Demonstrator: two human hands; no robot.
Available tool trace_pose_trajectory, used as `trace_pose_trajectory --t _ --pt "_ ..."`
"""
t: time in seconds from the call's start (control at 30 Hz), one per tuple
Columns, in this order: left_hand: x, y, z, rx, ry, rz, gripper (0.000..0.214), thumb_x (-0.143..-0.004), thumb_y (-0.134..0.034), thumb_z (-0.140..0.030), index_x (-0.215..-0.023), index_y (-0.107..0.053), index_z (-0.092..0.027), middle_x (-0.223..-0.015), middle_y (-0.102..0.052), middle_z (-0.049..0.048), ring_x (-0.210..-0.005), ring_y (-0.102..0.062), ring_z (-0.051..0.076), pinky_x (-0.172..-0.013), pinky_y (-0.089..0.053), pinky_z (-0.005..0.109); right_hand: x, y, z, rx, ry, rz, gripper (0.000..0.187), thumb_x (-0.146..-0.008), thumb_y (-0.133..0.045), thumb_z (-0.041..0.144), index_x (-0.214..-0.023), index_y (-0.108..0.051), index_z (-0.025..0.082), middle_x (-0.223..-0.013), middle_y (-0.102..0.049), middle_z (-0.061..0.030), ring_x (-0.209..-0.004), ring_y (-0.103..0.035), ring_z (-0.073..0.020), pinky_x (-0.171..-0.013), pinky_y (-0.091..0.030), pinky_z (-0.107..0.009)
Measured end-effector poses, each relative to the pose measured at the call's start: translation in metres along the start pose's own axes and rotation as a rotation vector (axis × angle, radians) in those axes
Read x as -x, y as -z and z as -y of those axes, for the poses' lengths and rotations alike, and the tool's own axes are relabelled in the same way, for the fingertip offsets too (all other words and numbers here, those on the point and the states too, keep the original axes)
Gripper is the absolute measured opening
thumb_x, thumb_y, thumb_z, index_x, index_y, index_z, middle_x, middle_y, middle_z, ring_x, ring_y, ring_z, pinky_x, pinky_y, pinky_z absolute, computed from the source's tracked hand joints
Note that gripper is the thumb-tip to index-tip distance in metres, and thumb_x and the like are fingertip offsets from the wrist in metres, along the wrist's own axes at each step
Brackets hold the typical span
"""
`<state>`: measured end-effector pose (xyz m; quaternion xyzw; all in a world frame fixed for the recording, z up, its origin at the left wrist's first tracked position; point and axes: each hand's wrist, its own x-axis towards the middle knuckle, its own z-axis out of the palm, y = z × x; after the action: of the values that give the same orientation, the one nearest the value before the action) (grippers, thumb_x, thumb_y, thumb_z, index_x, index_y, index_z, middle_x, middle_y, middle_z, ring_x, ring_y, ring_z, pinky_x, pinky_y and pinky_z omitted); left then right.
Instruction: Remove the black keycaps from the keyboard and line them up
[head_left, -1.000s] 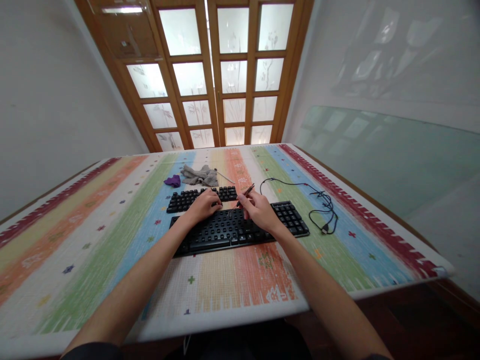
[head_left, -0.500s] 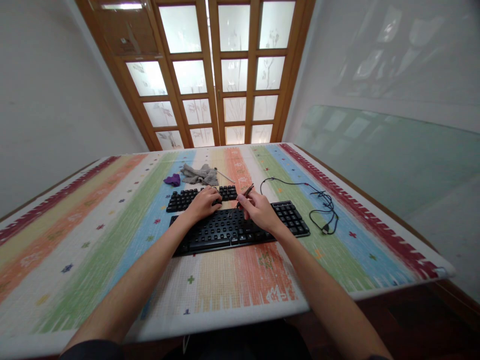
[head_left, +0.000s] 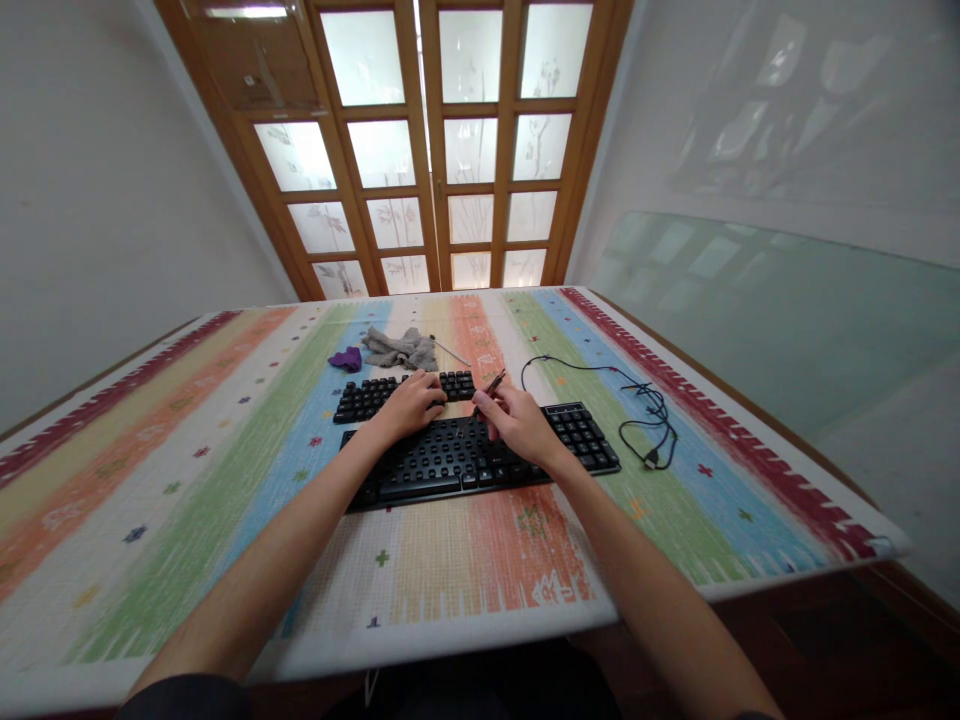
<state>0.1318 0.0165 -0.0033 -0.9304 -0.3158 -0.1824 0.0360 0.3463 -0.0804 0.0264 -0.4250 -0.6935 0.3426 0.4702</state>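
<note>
A black keyboard (head_left: 427,487) lies in front of me, its left and middle part stripped to bare key stems, its number pad (head_left: 585,435) still capped. Behind it, loose black keycaps (head_left: 364,398) sit in rows. My left hand (head_left: 411,402) rests palm down between the keycaps and the keyboard's back edge, fingers bent and a little apart. In my right hand (head_left: 514,418), over the middle of the keyboard, a slim dark tool like a keycap puller (head_left: 493,384) is pinched between thumb and fingers. Its thin tip points down left, toward the bare stems.
Behind the keycaps lie a grey cloth (head_left: 400,348), a purple cloth (head_left: 346,360) and a thin stick (head_left: 451,351). A black USB cable (head_left: 651,415) loops to the right. A striped cloth (head_left: 247,480) covers the table. Glazed wooden doors (head_left: 435,180) stand beyond.
</note>
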Motion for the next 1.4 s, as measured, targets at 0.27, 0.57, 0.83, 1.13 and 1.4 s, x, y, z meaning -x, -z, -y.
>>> trace_pose_trajectory --t 0.27,0.57,0.83,1.13,1.4 --pt "-0.002 0.001 -0.003 -0.01 -0.004 0.013 0.01 -0.084 -0.064 -0.019 -0.09 -0.071 -0.016 -0.098 -0.06 0.0088 -0.093 -0.052 0.025 -0.088 -0.048 0.041 0.0 0.0 -0.001 0.009 0.008 0.011 0.038 -0.094 -0.049 0.052 -0.084 -0.057 0.017 -0.071 -0.061 -0.0008 -0.044 -0.053 -0.0097 -0.046 -0.044 -0.023" --pt "0.002 0.008 -0.004 -0.003 0.026 -0.047 0.017 -0.082 -0.066 -0.02 -0.099 -0.069 -0.017 -0.1 -0.061 0.0083 -0.095 -0.052 0.026 -0.09 -0.048 0.043 0.0 0.008 0.002 0.073 0.003 0.044 0.032 -0.095 -0.048 0.045 -0.081 -0.054 0.017 -0.068 -0.06 0.0001 -0.047 -0.055 -0.0108 -0.049 -0.042 -0.024" --pt "0.03 0.019 -0.038 0.175 0.085 -0.108 0.018 -0.091 -0.056 -0.021 -0.102 -0.068 -0.017 -0.105 -0.066 0.0102 -0.102 -0.061 0.024 -0.093 -0.052 0.042 0.002 0.029 0.008 0.195 0.045 0.265 0.028 -0.094 -0.051 0.041 -0.079 -0.057 0.017 -0.057 -0.055 0.0029 -0.051 -0.056 -0.0134 -0.053 -0.042 -0.025" --pt "0.054 0.014 -0.084 0.31 0.051 0.035 0.032 -0.096 -0.054 -0.032 -0.123 -0.063 -0.017 -0.131 -0.064 0.0114 -0.127 -0.056 0.025 -0.111 -0.043 0.046 0.002 0.026 -0.004 0.064 -0.094 0.391 0.033 -0.089 -0.058 0.049 -0.079 -0.056 0.017 -0.056 -0.061 0.0014 -0.047 -0.061 -0.0142 -0.045 -0.047 -0.023" --pt "0.061 0.002 -0.094 0.303 0.118 0.013 0.034 -0.098 -0.05 -0.029 -0.127 -0.061 -0.017 -0.141 -0.056 0.0128 -0.134 -0.05 0.025 -0.114 -0.04 0.047 0.009 0.021 -0.007 -0.104 -0.169 0.454 0.039 -0.087 -0.059 0.054 -0.088 -0.055 0.015 -0.063 -0.067 -0.0017 -0.054 -0.069 -0.0165 -0.055 -0.058 -0.028"
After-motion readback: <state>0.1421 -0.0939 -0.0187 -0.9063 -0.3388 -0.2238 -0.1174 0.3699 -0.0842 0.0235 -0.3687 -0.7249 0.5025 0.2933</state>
